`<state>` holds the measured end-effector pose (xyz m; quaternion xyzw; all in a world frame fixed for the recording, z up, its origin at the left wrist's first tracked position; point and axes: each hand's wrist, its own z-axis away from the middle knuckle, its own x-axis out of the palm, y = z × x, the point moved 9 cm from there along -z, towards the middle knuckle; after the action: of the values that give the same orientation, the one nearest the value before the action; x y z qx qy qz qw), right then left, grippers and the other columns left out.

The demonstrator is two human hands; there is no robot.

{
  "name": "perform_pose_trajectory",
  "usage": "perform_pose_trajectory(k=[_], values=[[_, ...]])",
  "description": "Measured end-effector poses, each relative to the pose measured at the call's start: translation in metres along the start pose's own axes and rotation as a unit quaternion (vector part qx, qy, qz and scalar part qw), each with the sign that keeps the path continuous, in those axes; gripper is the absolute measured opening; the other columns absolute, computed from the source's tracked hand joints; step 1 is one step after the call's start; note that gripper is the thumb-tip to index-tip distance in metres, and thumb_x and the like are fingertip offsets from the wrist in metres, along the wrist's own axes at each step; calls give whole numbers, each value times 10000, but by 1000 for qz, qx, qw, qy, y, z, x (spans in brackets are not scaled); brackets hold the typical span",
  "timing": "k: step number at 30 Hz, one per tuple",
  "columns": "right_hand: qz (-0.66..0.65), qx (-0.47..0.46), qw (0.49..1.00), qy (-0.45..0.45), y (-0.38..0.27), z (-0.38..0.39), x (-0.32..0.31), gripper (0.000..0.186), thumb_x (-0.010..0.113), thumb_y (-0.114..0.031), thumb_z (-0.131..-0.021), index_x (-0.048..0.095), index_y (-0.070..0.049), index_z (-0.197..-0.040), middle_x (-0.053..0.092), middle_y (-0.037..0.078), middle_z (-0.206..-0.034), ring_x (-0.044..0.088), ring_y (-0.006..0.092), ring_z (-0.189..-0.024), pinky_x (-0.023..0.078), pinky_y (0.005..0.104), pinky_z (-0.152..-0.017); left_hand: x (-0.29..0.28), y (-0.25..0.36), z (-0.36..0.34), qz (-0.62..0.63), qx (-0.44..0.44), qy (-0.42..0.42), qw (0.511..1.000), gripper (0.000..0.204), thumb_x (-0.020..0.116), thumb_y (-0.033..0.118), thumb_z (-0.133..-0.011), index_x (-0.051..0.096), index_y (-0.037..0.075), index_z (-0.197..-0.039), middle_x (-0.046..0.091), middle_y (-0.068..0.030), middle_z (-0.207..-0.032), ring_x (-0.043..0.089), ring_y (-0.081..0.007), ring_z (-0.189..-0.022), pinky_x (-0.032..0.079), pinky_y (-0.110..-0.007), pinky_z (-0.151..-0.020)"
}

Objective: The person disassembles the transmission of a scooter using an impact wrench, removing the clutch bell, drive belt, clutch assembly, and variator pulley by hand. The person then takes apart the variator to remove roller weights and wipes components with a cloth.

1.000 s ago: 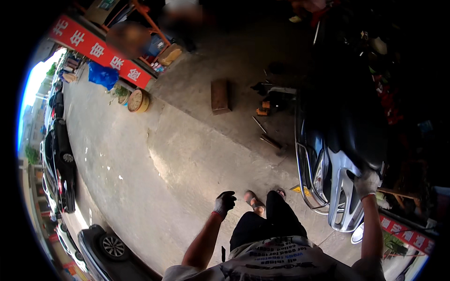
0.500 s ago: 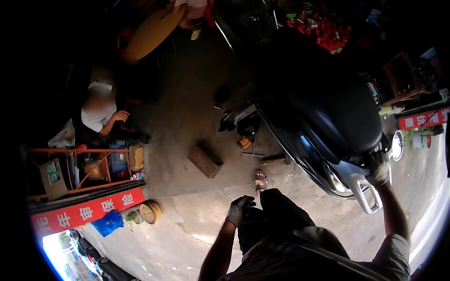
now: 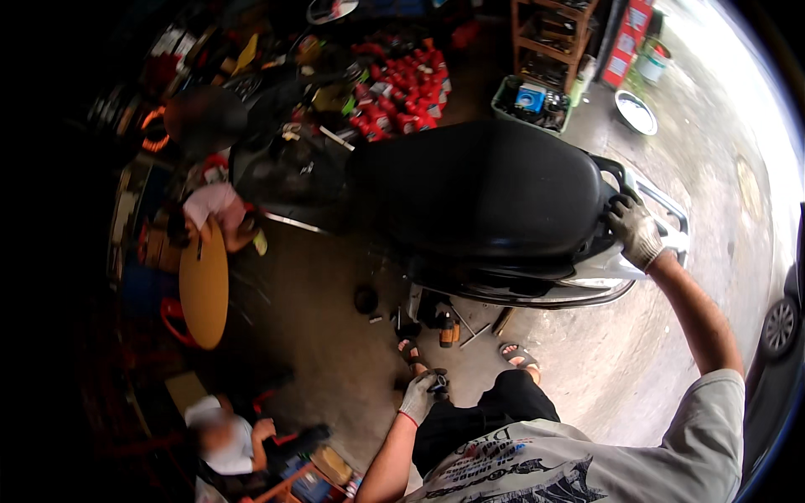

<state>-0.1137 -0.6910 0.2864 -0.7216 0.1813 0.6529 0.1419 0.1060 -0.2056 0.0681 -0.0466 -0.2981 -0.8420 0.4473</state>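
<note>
A dark scooter with a long black seat (image 3: 486, 193) stands in front of me, its tail to the right. My right hand (image 3: 635, 230), in a pale knit glove, is closed on the scooter's grab rail (image 3: 616, 176) just behind the seat; the fingertips are partly hidden. A silver outer rail (image 3: 667, 204) lies just beyond that hand. My left hand (image 3: 418, 396), gloved too, is low by my leg with its fingers curled. A small dark thing (image 3: 438, 385) shows at its fingers, too unclear to name.
On the floor by my sandals lie an orange-black power tool (image 3: 449, 329) and a T-shaped wrench (image 3: 476, 335). Many red bottles (image 3: 407, 92), a parts crate (image 3: 537, 105) and a metal basin (image 3: 636, 113) stand beyond the scooter. Two people sit at left, one by an oval table (image 3: 204, 285).
My view has turned, so the scooter now lies across the picture and its seat shows fully. My right hand keeps hold at the tail; my left stays low by my leg.
</note>
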Motion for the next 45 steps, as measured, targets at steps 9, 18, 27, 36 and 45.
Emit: perform_pose_trajectory(k=[9,18,27,36,45], values=[[-153,284,934,157,-167,44,9,462,489,119,-698,632,-38,-1109,622,191,-1097,593,396,-1053,500,445,-903,-92,66,-94,-183,-103,-45,977,244,649,261,-936,619,47,-1049,682,-70,-962,657,-176,-791,529,-328,-685],[-339,257,768,-478,-471,154,504,651,549,-173,-854,392,-106,-1482,585,212,-1319,609,349,-1175,504,456,-968,-187,22,-258,-352,-48,20,935,245,641,292,-955,666,74,-1063,589,-10,-745,517,-85,-578,388,-252,-487],[-470,377,788,-126,-502,122,756,950,714,-245,-762,222,20,-1531,465,250,-1421,485,409,-1286,403,459,-1065,-131,-34,-446,-656,87,-185,726,208,552,90,-974,575,25,-1170,592,-30,-896,534,-92,-697,461,-247,-625],[-472,463,701,267,-527,92,764,752,751,-340,-774,489,4,-1389,627,221,-1212,555,387,-1209,417,455,-1047,-103,-40,-452,-718,214,-193,634,218,556,125,-978,583,22,-1168,600,-23,-859,560,-87,-721,463,-252,-640],[-706,381,468,371,-535,81,744,454,702,-195,-850,592,-41,-1262,676,147,-1154,656,307,-1069,530,352,-895,-126,-4,-426,-435,224,-166,856,275,498,152,-1004,579,-21,-1202,637,-104,-1046,647,-219,-904,566,-358,-737]])
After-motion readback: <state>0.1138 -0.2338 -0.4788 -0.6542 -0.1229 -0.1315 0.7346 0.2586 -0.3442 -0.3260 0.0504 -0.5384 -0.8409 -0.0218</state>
